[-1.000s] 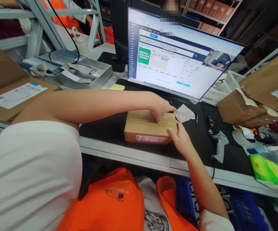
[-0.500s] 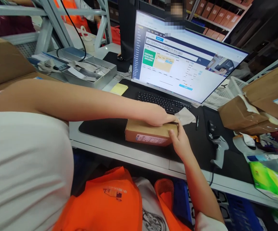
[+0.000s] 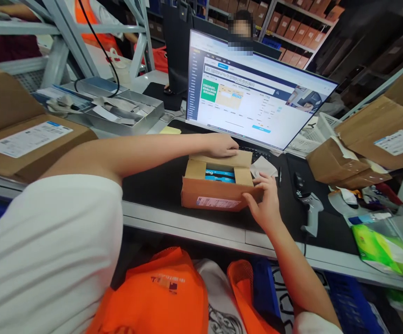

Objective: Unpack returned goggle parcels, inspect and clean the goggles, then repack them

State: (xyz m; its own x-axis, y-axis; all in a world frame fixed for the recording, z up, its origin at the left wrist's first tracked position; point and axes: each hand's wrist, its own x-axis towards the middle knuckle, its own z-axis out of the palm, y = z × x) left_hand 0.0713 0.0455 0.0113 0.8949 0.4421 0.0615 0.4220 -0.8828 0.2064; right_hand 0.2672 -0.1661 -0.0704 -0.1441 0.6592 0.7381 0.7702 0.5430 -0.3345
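A small brown cardboard box [image 3: 210, 191] stands on the black desk mat with its top flaps raised. Blue packages [image 3: 219, 176] with white lettering show inside it. On the near side of the box is a white printed label [image 3: 218, 202]. Behind the box, my left hand [image 3: 223, 145] has its fingers curled over the upper edge of the far flap. My right hand [image 3: 267, 202] grips the right end, thumb at the near corner and fingers farther back. A crumpled white paper [image 3: 264, 167] lies just beyond the right hand.
A monitor [image 3: 243, 102] stands behind the box, a keyboard partly hidden below it. To the right lie a pen [image 3: 280, 176], a mouse [image 3: 299, 181] and a barcode scanner [image 3: 312, 213]. Larger cartons [image 3: 393, 125] crowd the right; a labelled carton [image 3: 30, 144] sits left.
The box top has gone from closed to open, showing the blue packages. My left hand has moved back and up with the far flap. The right hand stays at the right end.
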